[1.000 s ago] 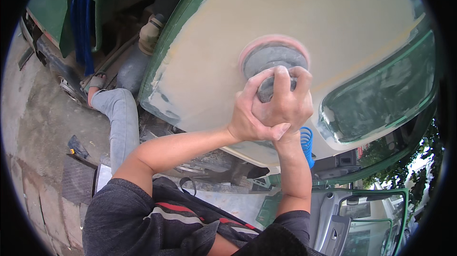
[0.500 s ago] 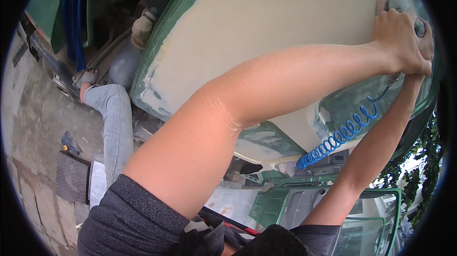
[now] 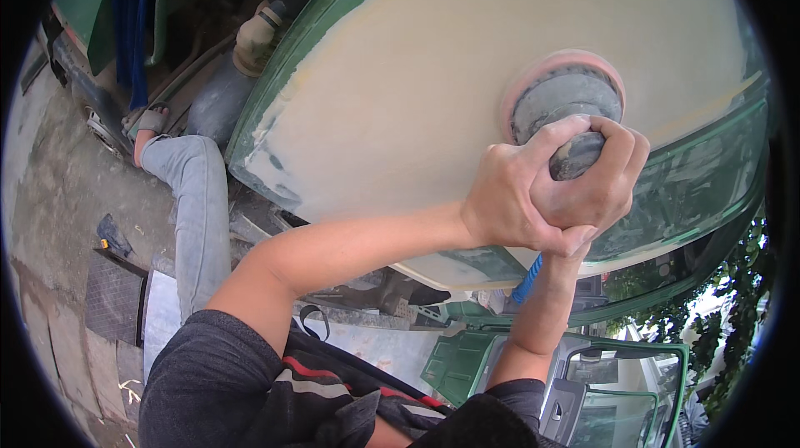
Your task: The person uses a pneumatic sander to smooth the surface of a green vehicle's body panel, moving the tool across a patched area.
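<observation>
My right hand (image 3: 608, 190) grips the rounded handle of a dusty dark-grey sander (image 3: 567, 94) with a pink-rimmed round pad, which lies against the pale filler-coated surface of a green vehicle panel (image 3: 400, 90). My left hand (image 3: 521, 190) overlaps my right one, fingers reaching the sander's handle and thumb across my right wrist. Below them, part of a blue coiled hose (image 3: 525, 280) shows behind my right forearm; where it joins the sander is hidden.
A leg in pale jeans and a sandal (image 3: 200, 206) rests up on vehicle parts at left, near hanging blue cloth or straps (image 3: 135, 48). A dark mat (image 3: 112, 298) lies on the concrete below. A green door (image 3: 608, 406) and foliage (image 3: 725, 323) are at lower right.
My hands and the sander moved to the panel's upper right edge half a second ago. Now they are back left and lower, though right of their position one second ago.
</observation>
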{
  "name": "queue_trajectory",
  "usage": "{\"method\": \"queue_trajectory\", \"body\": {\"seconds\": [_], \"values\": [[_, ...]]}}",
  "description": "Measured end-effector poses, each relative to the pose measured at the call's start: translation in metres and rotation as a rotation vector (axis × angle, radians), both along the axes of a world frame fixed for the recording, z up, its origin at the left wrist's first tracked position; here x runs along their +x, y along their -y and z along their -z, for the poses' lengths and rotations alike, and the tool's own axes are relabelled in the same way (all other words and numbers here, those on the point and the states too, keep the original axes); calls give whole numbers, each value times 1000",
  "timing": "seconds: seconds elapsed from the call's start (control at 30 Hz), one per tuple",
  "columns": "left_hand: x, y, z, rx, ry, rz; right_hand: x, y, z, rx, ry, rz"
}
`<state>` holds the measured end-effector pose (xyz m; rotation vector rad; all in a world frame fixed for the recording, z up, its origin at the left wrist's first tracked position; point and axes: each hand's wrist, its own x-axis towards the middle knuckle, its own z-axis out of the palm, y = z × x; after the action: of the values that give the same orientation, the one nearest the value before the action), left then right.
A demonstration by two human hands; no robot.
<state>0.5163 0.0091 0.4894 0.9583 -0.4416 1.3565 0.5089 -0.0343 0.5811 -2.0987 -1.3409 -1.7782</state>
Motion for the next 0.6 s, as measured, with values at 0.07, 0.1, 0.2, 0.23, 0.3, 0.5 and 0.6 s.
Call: {"method": "queue_trajectory", "body": {"seconds": [0.07,0.1,0.2,0.23,0.3,0.5,0.6], "values": [[-7,2,30,20,-23,-17,0,3,26,-12,-23,-34],[-8,3,44,31,-35,-27,2,4,39,-14,-38,-51],[-11,1,83,37,-54,-87,1,8,74,-83,-44,-53],[-13,2,95,40,-72,-90,0,10,84,-115,-38,-38],[-20,6,117,55,-107,-105,-2,14,104,-134,-27,-36],[-28,19,174,-26,-157,-34,4,23,154,-229,62,-24],[-29,12,156,-19,-121,-80,3,20,141,-263,77,-14]]}}
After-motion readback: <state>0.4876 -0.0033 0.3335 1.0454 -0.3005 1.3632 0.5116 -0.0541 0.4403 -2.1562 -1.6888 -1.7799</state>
